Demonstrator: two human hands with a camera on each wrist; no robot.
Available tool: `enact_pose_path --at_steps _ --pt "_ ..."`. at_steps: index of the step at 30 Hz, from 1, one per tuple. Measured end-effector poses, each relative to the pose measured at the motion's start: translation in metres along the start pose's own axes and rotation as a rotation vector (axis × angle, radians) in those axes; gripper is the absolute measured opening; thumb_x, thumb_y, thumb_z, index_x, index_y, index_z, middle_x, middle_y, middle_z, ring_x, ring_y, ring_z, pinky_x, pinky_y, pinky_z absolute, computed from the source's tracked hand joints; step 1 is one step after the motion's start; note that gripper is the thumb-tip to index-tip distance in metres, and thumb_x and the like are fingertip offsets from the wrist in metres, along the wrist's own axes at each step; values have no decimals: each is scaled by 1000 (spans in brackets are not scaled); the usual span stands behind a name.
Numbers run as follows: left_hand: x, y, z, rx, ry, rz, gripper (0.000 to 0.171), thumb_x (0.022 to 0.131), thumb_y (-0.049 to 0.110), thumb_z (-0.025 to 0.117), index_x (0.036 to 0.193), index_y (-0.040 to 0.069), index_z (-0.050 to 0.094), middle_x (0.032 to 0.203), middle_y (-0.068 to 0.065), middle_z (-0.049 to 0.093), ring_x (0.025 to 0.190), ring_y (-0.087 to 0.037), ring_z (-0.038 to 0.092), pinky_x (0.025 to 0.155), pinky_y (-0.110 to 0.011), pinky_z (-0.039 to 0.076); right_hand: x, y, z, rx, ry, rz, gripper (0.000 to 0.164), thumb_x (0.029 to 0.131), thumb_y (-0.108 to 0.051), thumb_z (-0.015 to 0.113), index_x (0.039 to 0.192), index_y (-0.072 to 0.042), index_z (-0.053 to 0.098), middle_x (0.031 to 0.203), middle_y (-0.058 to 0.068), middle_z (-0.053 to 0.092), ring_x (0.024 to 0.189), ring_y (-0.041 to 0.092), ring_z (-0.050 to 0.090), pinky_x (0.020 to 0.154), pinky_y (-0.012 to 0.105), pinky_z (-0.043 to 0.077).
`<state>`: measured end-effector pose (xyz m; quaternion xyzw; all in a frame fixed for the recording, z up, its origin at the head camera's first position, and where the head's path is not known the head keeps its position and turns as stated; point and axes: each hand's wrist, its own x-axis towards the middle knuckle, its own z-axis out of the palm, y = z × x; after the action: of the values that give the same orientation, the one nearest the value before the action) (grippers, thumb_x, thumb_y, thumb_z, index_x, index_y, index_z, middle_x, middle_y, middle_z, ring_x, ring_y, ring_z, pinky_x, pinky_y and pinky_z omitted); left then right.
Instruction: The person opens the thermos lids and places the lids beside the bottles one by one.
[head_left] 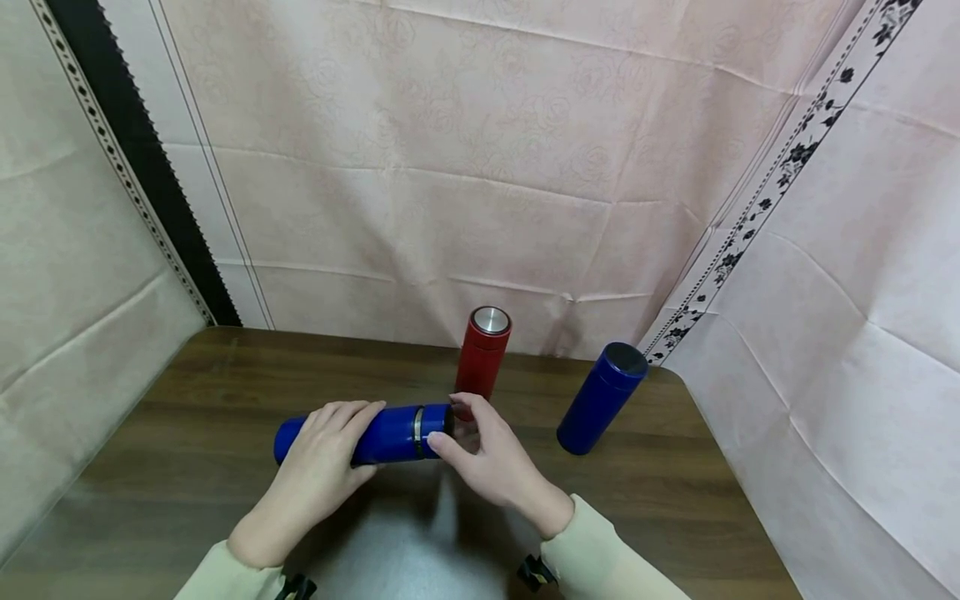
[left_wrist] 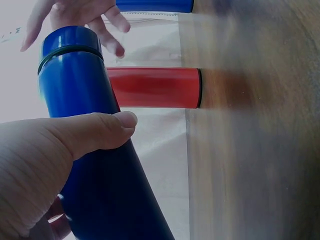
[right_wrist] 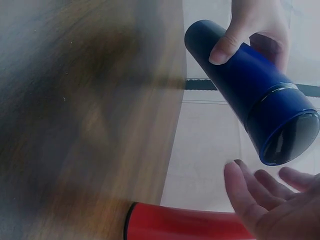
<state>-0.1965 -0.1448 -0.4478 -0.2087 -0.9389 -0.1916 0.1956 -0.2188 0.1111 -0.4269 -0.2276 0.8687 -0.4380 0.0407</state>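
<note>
My left hand grips a blue thermos flask round its body, thumb on one side. The flask lies sideways over the table, its lid end with a dark glossy top pointing right. A silvery ring runs between body and lid. Spread around the lid end, my right hand has its fingers and thumb apart; the right wrist view shows a gap between the fingers and the lid. Behind my right hand stands a red thermos flask with a silver-topped lid, its lower part partly covered by the fingers.
A second blue flask stands upright to the right of the red one. All are on a brown wood-grain table. Pale cloth hangs behind the table and along both sides.
</note>
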Motion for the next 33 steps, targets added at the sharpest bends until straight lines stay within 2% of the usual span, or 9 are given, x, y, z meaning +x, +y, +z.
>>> enact_pose_path --at_steps 3,7,13,23,28,33 --pt "0 0 -1 2 0 6 82 65 26 91 136 12 53 123 -11 59 114 -32 51 99 -56 37 0 -1 0 -8 -9 34 59 90 -59 55 139 -31 39 131 -1 52 104 15 56 82 34 52" --pt "0 0 0 3 -4 6 82 65 26 91 136 12 52 124 -10 59 114 -32 51 100 -56 37 1 -2 2 -3 -21 29 58 91 -58 55 138 -30 39 127 -1 54 99 16 56 76 31 52" --pt "-1 1 0 2 -13 2 81 66 26 90 136 12 52 124 -10 58 115 -32 51 100 -56 37 1 -1 3 19 -32 -26 58 90 -53 61 137 -25 41 119 -3 56 93 17 58 72 30 53" --pt "-1 -1 1 7 -27 -6 82 65 27 91 136 12 52 124 -11 58 115 -32 51 99 -57 37 0 2 1 -15 -67 -145 71 86 -39 72 143 -26 32 129 -7 43 104 13 54 79 25 53" --pt "-1 0 1 1 -31 -8 81 66 27 90 137 13 52 125 -11 58 116 -32 50 100 -57 37 -1 1 -1 30 -74 -82 68 87 -46 69 142 -33 32 131 -5 46 103 15 56 81 29 53" --pt "-1 1 2 5 -31 18 81 67 26 90 138 13 52 126 -10 58 116 -31 50 100 -55 37 2 -1 -4 72 -109 74 55 90 -56 59 135 -29 43 122 0 56 99 16 58 79 33 52"
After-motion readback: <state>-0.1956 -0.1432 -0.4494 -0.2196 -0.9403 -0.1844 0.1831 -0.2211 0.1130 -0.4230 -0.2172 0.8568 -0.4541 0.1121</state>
